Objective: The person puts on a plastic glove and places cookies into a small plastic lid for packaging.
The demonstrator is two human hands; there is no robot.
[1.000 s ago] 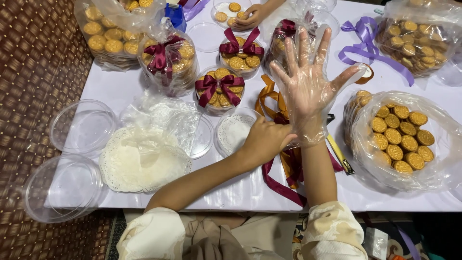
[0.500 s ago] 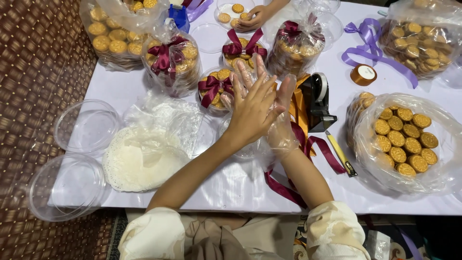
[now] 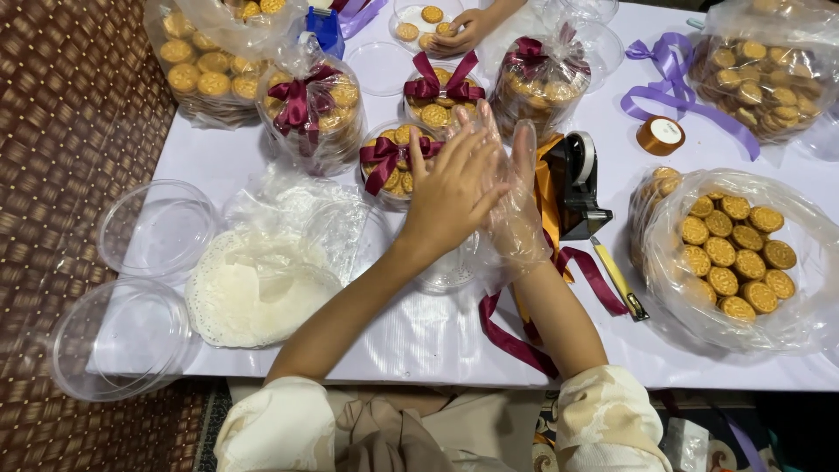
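At the centre of the frame the bare left hand (image 3: 450,188) lies flat, fingers spread and straight, pressed palm to palm against the right hand (image 3: 516,205), which wears a thin clear plastic glove (image 3: 522,229) that wrinkles loosely at the wrist. Neither hand is clenched and neither grasps any object; they only touch each other above the white table (image 3: 419,336).

Just behind the hands, in the upper middle, stand clear round plastic tubs of golden round biscuits tied with dark red ribbon bows (image 3: 384,157), another one (image 3: 440,89) beyond it. To the upper left sits a clear plastic bag of biscuits closed with a dark red bow (image 3: 308,109), and a similar tied bag (image 3: 535,83) stands in the upper middle. At the right edge an open clear bag of loose biscuits (image 3: 734,258) lies on the table, with another clear bag of biscuits (image 3: 760,74) in the upper right corner beside a purple ribbon (image 3: 673,96) and a small brown roll of tape (image 3: 660,134).

Just right of the hands stands a black tape dispenser (image 3: 578,188), with a yellow-handled knife (image 3: 619,280) below it and loose dark red ribbon (image 3: 524,345) trailing toward the lower edge. On the left lie a stack of white paper doilies (image 3: 253,293) and empty clear round lids (image 3: 157,229). At the top edge another person's hand (image 3: 468,28) rests over a clear dish of biscuits.
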